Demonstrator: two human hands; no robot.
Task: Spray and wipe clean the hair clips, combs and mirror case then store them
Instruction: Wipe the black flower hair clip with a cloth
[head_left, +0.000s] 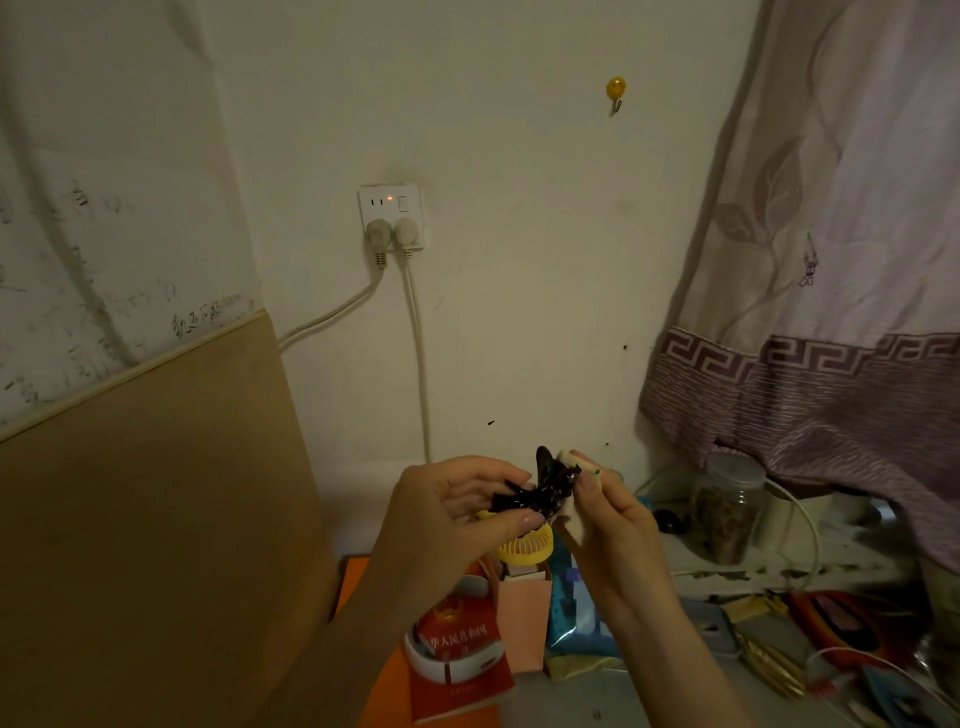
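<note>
The left hand (452, 499) fingers (524, 519) pinch a dark hair clip (545, 491), held up above the worktop (649, 696); the right hand (613, 514) fingers (587, 480) grip a pale cloth (574, 522) pressed to the clip's 3 o'clock side; below, at 6 o'clock, a yellow mini fan (524, 548), a red booklet (457, 654) and a blue packet (576, 613) crowd the worktop; a lidded jar (727, 514) stands at 3 o'clock under a purple-patterned curtain (810, 332); a wall socket (392, 215) with two plugs sits at 11 o'clock; a brown board (156, 519) leans at 9 o'clock; a yellow hook (615, 91) hangs at 12 o'clock.
</note>
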